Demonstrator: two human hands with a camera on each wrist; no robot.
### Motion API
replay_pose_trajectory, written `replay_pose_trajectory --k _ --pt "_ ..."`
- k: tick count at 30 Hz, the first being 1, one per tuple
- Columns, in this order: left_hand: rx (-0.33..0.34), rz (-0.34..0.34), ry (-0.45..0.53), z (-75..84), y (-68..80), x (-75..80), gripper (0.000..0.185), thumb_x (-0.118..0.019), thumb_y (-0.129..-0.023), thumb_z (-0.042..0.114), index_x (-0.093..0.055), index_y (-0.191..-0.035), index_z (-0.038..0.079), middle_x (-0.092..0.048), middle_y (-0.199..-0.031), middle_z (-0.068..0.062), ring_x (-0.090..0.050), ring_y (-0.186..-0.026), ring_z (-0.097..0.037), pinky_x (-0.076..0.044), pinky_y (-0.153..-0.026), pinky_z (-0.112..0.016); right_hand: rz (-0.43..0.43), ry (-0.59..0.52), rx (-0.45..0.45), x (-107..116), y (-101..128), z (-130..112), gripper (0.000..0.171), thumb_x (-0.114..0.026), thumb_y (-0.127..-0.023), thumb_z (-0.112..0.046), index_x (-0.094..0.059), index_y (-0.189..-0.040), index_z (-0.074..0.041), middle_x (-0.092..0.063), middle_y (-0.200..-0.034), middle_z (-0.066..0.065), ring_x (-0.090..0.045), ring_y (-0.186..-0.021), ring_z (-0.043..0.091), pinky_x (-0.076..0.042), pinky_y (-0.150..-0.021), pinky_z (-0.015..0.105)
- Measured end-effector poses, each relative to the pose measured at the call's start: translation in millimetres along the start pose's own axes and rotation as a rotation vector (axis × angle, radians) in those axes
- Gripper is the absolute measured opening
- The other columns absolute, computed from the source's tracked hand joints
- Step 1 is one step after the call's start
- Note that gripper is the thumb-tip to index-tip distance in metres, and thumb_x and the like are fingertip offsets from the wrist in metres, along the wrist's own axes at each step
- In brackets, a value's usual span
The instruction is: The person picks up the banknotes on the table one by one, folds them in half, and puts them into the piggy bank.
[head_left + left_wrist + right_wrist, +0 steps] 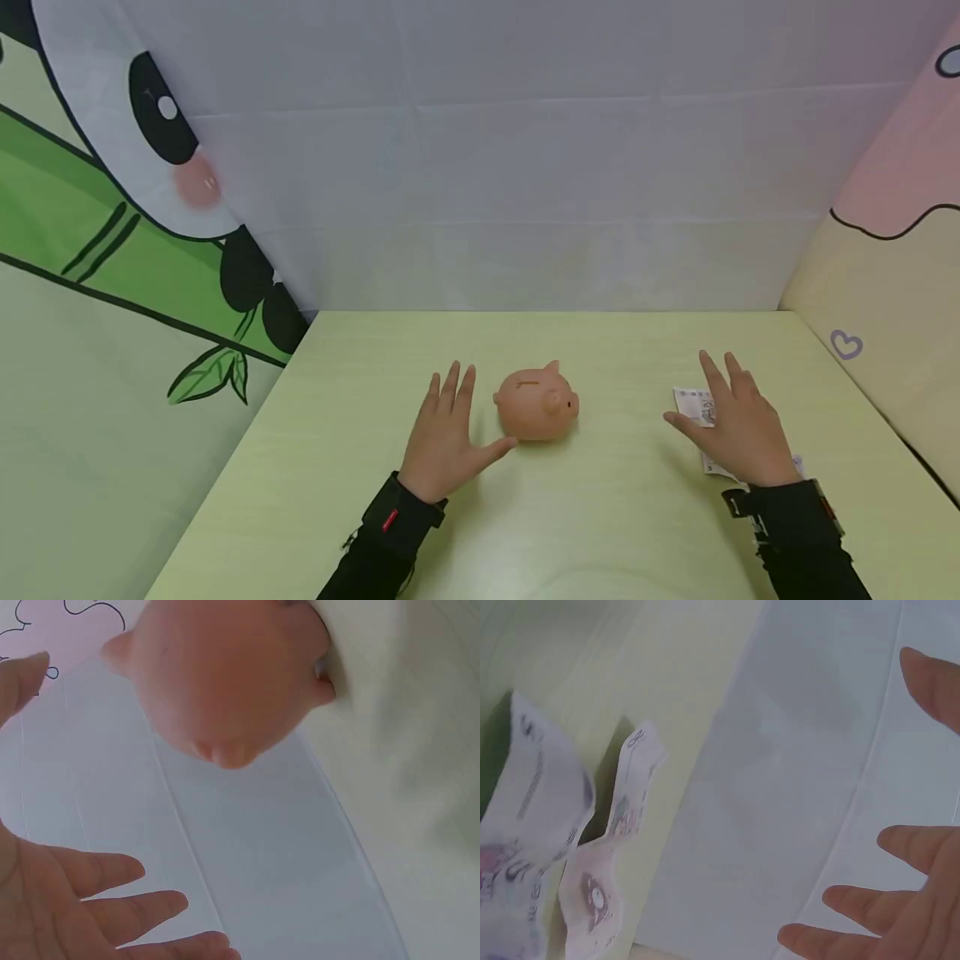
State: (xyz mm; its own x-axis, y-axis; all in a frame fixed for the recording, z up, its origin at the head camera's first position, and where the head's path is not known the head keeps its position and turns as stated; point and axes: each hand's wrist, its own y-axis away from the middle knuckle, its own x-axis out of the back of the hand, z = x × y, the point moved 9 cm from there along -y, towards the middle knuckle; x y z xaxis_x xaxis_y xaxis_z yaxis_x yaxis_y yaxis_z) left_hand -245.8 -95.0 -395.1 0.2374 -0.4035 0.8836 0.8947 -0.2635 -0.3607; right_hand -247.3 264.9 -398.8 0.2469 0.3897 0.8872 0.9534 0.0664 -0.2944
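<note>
From the head view, the left hand (442,437) lies flat with fingers spread, its thumb just reaching the pink piggy bank (537,404) mid-table (600,517); the right hand (738,429) hovers, fingers spread, over banknotes (693,404). The left wrist view shows the piggy bank (225,675) beyond straight, empty fingers (112,911); the right wrist view shows curled banknotes (570,847) lying apart from relaxed fingers (870,907).

Soft even light, blurry wrist views
</note>
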Motion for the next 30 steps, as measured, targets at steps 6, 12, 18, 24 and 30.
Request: replay_pose_trajectory --k 6,12,18,24,30 --pt "-0.031 0.035 0.163 15.2 5.5 7.7 0.098 -0.074 -0.081 0.054 -0.031 -0.152 0.001 -0.035 -0.155 -0.019 -0.037 -0.142 -0.038 -0.037 -0.113 -0.049 -0.057 -0.031 -0.087 7 21 28 0.099 -0.065 -0.090 -0.052 -0.009 -0.158 -0.005 -0.017 -0.151 0.041 -0.033 -0.124 0.064 -0.035 -0.086 0.076" --pt "-0.107 0.078 0.312 37.9 10.6 19.5 0.085 -0.078 -0.082 0.040 -0.037 -0.150 0.007 -0.045 -0.150 -0.012 -0.042 -0.140 -0.030 -0.039 -0.113 -0.045 -0.109 -0.036 -0.192 9 40 62 0.094 -0.059 -0.095 -0.049 -0.009 -0.154 0.005 -0.025 -0.142 0.046 -0.036 -0.117 0.066 -0.037 -0.083 0.074" --pt "-0.298 0.145 0.429 69.1 17.0 26.7 0.073 -0.080 -0.081 0.024 -0.044 -0.144 0.012 -0.049 -0.144 -0.007 -0.048 -0.135 -0.026 -0.042 -0.110 -0.043 -0.205 -0.070 -0.284 5 56 95 0.098 -0.053 -0.097 -0.054 -0.004 -0.152 0.010 -0.025 -0.139 0.050 -0.031 -0.119 0.068 -0.033 -0.088 0.077" --pt "-0.424 0.094 0.554 95.5 25.9 17.5 0.075 -0.077 -0.083 0.013 -0.038 -0.147 0.010 -0.047 -0.145 -0.008 -0.051 -0.129 -0.025 -0.044 -0.107 -0.037 -0.328 -0.096 -0.344 3 71 114 0.096 -0.045 -0.100 -0.054 0.000 -0.150 0.014 -0.020 -0.138 0.053 -0.027 -0.120 0.069 -0.032 -0.089 0.076" --pt "-0.319 -0.200 0.678 113.9 34.0 -16.8 0.070 -0.069 -0.092 0.025 -0.033 -0.152 0.016 -0.040 -0.153 -0.003 -0.044 -0.136 -0.018 -0.046 -0.105 -0.029 -0.402 -0.092 -0.386 0 83 121 0.092 -0.042 -0.101 -0.052 -0.008 -0.146 0.020 -0.031 -0.132 0.053 -0.038 -0.114 0.067 -0.043 -0.082 0.067"
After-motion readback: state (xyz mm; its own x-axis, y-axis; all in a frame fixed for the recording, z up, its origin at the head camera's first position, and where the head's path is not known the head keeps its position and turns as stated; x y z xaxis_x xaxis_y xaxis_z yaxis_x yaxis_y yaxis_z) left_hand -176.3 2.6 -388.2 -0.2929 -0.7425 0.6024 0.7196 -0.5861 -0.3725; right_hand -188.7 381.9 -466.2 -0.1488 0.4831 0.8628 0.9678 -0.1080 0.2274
